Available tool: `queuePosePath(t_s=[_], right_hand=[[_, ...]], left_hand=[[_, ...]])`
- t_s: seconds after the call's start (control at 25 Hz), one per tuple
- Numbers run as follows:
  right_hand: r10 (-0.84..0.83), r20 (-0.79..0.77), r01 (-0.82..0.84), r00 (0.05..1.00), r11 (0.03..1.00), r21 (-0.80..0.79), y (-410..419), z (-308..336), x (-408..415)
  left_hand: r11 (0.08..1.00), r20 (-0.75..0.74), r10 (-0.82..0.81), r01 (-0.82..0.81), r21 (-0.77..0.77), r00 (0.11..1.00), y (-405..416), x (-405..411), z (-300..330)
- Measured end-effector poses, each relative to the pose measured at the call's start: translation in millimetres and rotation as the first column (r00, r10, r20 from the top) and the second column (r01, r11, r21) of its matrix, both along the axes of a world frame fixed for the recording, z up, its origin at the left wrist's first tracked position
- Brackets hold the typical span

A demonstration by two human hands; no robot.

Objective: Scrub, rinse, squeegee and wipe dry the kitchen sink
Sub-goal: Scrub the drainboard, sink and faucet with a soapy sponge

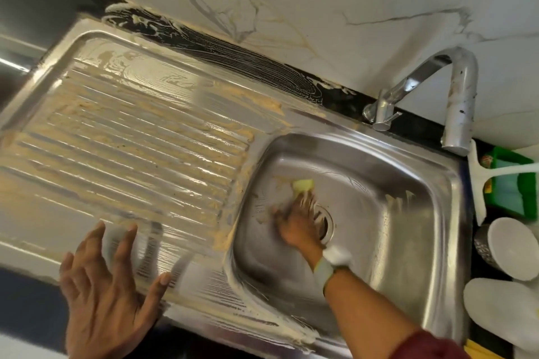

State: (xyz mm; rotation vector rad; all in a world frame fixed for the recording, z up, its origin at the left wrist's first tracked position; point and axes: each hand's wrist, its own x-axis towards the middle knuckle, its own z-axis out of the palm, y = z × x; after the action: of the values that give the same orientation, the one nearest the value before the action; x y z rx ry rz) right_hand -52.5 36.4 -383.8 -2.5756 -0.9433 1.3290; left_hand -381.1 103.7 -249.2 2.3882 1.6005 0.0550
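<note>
Leftmost, the left hand [108, 297] lies flat w/ fingers spread on the front rim of the soapy stainless-steel kitchen sink [455, 183], prob. bracing the body. Mid-basin, right hand [297, 221] presses a yellow scrub sponge [304, 184] to the basin floor beside the round drain [325, 221]; finger curl too blurred to tell. Far right, the curved chrome tap [455, 96] overhangs the basin, w/ a white squeegee [478, 183] and green tray [516, 181] on the desk.

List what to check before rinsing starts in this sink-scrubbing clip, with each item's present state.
1. Drainboard lathered: ok, foam streaks across the ribs.
2. Basin fully scrubbed: not ok, foam only in patches; right hand presses the yellow sponge there.
3. Drain unblocked: cannot tell, hand covers part.
4. Left hand free for the tap: ok, open, fingers spread.
5. Squeegee within reach: ok, beside the basin.
</note>
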Motion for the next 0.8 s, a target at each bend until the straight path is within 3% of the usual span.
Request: queuePosePath(t_s=[0.04, 0.08, 0.12, 0.2, 0.28, 0.32, 0.36, 0.4, 0.48, 0.52, 0.6, 0.68, 0.72, 0.76, 0.8], right_hand=[[-0.011, 0.054, 0.013, 0.998, 1.0, -0.027, 27, -3, 6], [0.077, 0.167, -0.079, 0.983, 0.997, 0.005, 43, -10, 0], [0.254, 0.267, -0.276, 0.93, 0.96, 0.046, 43, -19, -14], [0.617, 0.292, -0.673, 0.731, 0.721, 0.163, -7, -31, -42], [0.796, 0.249, -0.832, 0.552, 0.505, 0.231, -75, -18, -45], [0.804, 0.316, -0.863, 0.504, 0.451, 0.229, -90, -12, -31], [0.794, 0.386, -0.882, 0.47, 0.439, 0.171, -87, -12, -10], [0.741, 0.464, -0.86, 0.487, 0.5, 0.103, -69, -12, 14], [0.53, 0.548, -0.661, 0.647, 0.748, 0.058, -11, -14, 48], [0.515, 0.538, -0.605, 0.668, 0.796, -0.011, 8, -15, 61], [0.578, 0.506, -0.589, 0.64, 0.792, -0.16, 4, -25, 96], [0.605, 0.446, -0.519, 0.66, 0.796, -0.312, -58, -19, 138], [0.629, 0.475, -0.48, 0.616, 0.777, -0.407, -93, -10, 153], [0.635, 0.459, -0.445, 0.622, 0.768, -0.46, -118, 0, 158], [0.627, 0.365, -0.404, 0.688, 0.749, -0.525, -134, 16, 149]], left_hand=[[1.0, 0.005, -0.002, 0.003, -0.005, 1.0, 1, 0, -2], [1.0, 0.005, -0.009, 0.009, -0.004, 1.0, 1, -1, -3], [1.0, 0.002, -0.015, 0.015, -0.008, 1.0, 2, -2, -4], [1.0, 0.01, -0.008, 0.008, -0.013, 1.0, 2, -2, -6], [1.0, 0.017, 0.017, -0.017, 0.004, 1.0, 0, -3, -6], [1.0, 0.023, 0.02, -0.02, 0.001, 1.0, 0, -4, -5], [1.0, 0.027, 0.022, -0.022, -0.01, 0.999, 2, -4, -5], [1.0, 0.019, 0.02, -0.02, -0.025, 1.0, 4, -4, -6], [0.999, -0.008, 0.007, -0.008, -0.052, 1.0, 4, -3, -10], [0.999, 0.0, 0.006, -0.006, -0.054, 1.0, 4, -4, -10], [1.0, 0.014, 0.01, -0.01, -0.015, 1.0, 6, -6, -12], [1.0, 0.038, 0.028, -0.027, -0.014, 0.999, 5, -6, -9], [0.999, 0.053, 0.044, -0.043, -0.012, 0.998, 4, -6, -8], [0.999, 0.06, 0.052, -0.052, 0.005, 0.997, 4, -5, -8], [0.998, 0.07, 0.049, -0.05, 0.023, 0.996, 3, -3, -8]])
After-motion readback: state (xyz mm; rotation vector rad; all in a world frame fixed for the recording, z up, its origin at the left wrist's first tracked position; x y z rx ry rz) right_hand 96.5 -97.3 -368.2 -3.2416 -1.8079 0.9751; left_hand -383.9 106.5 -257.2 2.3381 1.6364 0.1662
